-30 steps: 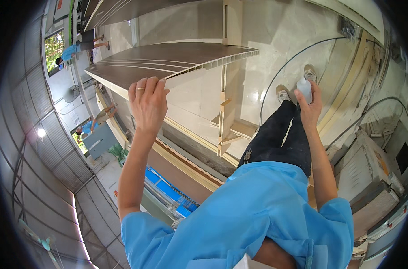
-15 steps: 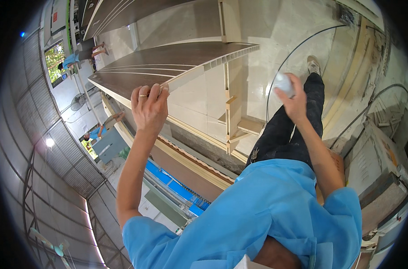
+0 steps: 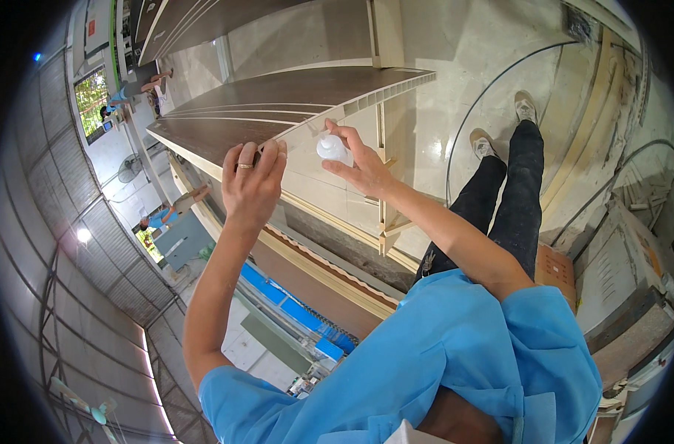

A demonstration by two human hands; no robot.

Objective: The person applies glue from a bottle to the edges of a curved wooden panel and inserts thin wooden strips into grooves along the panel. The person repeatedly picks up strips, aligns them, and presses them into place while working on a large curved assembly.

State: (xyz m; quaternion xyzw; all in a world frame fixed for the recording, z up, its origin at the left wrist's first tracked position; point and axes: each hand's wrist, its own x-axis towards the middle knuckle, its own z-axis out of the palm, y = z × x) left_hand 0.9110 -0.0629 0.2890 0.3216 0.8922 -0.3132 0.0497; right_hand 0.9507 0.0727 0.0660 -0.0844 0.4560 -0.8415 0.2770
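A large brown panel [image 3: 270,95] with thin pale lines across its face and a pale edge lies in front of me. My left hand [image 3: 251,183], a ring on one finger, is closed over the panel's near edge, and its fingertips are partly hidden. To its right my right hand [image 3: 365,164] holds a translucent white squeeze bottle [image 3: 332,149] by its side. The bottle's thin nozzle reaches toward the pale edge; whether it touches, I cannot tell. Toward its right end, the edge shows a row of small open cells.
Wooden supports [image 3: 385,148] stand under and beside the panel, and another brown panel [image 3: 233,22] lies beyond. A black hose [image 3: 474,92] curves across the floor. Stacked boards [image 3: 585,118] are at the right. Two people in blue [image 3: 119,96] are far left.
My right hand has swung left with the bottle, from above my legs to the panel's edge beside my left hand. The left hand has stayed on the edge, shifting only slightly.
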